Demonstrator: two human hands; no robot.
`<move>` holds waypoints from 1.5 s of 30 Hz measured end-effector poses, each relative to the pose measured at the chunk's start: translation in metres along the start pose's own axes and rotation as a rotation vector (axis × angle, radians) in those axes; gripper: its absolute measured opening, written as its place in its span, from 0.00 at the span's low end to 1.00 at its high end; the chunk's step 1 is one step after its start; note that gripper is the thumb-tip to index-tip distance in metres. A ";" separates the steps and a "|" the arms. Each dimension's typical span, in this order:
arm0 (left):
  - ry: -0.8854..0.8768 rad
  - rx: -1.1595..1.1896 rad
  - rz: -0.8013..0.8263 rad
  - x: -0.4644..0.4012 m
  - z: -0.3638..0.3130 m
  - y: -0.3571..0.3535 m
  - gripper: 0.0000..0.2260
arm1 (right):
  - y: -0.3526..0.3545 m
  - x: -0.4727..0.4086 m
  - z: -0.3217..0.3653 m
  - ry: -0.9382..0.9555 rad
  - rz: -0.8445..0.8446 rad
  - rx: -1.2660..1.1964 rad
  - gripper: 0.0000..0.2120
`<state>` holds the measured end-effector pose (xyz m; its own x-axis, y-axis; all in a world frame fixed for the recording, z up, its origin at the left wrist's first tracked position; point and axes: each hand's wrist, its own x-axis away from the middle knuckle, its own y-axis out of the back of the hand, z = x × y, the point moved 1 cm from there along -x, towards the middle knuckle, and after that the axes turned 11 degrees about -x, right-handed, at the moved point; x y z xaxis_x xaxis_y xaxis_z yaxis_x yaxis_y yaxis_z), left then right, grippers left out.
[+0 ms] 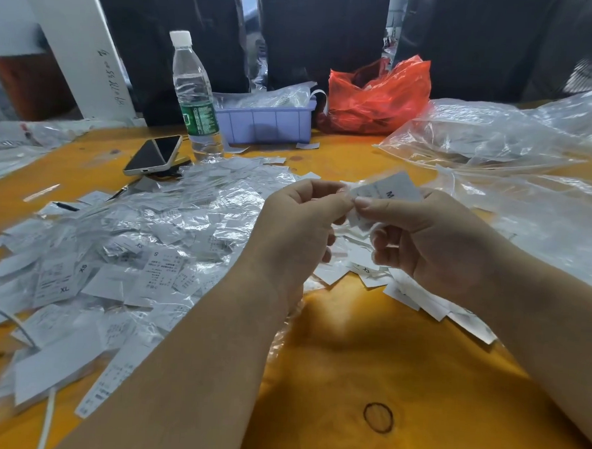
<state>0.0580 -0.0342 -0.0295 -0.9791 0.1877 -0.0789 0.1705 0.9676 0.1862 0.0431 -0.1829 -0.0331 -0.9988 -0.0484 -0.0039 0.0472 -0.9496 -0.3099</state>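
A small white label marked "M" is held up above the orange table, inside a thin clear sleeve. My right hand pinches its lower left edge between thumb and fingers. My left hand meets it from the left, thumb and forefinger pinching the same edge. A wide heap of white size labels in clear film covers the table to the left. More loose labels lie under and right of my hands.
At the back stand a clear water bottle, a phone lying flat, a lilac plastic bin and a red plastic bag. Large clear plastic bags fill the right side. A white cable runs along the left front.
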 end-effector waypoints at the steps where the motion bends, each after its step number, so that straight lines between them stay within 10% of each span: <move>1: -0.014 -0.040 -0.022 -0.001 -0.001 0.002 0.02 | -0.001 0.000 0.000 -0.022 0.004 0.000 0.15; 11: -0.289 -0.743 -0.596 -0.011 -0.003 0.038 0.02 | 0.007 0.006 0.006 0.405 -0.141 0.962 0.03; 17: -0.195 -1.105 -0.280 -0.011 0.004 0.020 0.04 | 0.003 0.006 -0.003 0.069 0.074 1.297 0.11; 31: -0.146 -1.032 -0.111 -0.004 0.003 0.008 0.05 | 0.005 0.006 0.007 0.463 -0.144 0.988 0.06; 41: -0.001 -0.359 0.097 -0.005 0.003 -0.003 0.18 | 0.011 0.004 0.013 0.415 -0.169 0.406 0.06; 45: -0.085 -0.285 0.067 -0.006 0.003 -0.001 0.03 | 0.008 0.007 0.015 0.487 -0.167 0.539 0.06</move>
<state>0.0638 -0.0360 -0.0317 -0.9517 0.2749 -0.1367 0.1849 0.8686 0.4597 0.0365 -0.1954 -0.0211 -0.8793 0.1332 -0.4572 -0.2315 -0.9586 0.1660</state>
